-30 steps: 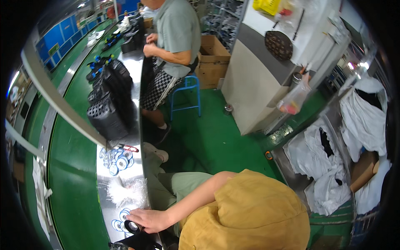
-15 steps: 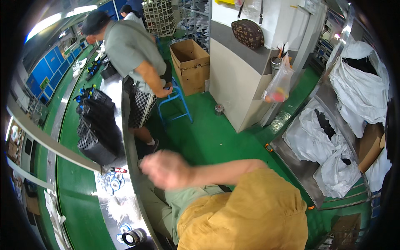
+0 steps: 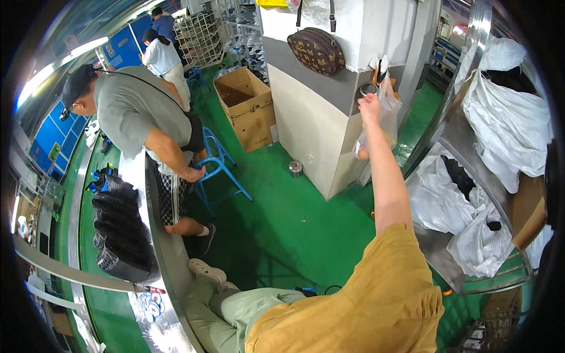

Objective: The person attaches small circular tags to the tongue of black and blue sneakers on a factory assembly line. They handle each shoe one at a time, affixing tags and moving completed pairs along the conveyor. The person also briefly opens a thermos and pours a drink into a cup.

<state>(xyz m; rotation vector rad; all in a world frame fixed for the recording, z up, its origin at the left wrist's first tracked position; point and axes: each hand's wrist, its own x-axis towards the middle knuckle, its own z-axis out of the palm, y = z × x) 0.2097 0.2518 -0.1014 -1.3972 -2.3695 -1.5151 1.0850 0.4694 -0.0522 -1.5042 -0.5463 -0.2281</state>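
Observation:
My right hand reaches out at arm's length to the corner of the pillar. Its fingers are closed at the lower side of a small round metal cup, whose dark open mouth shows above them. A clear plastic bag with something reddish inside hangs right beside the hand, partly behind the forearm. My left hand is out of the picture.
A brown patterned handbag hangs on the pillar. A metal canister and cardboard box stand on the green floor. A co-worker grips a blue stool near black shoes. White sacks fill the rack at right.
My right hand has swung from above my legs out to the metal cup at the pillar. The view has shifted, and the co-worker leans further over the bench.

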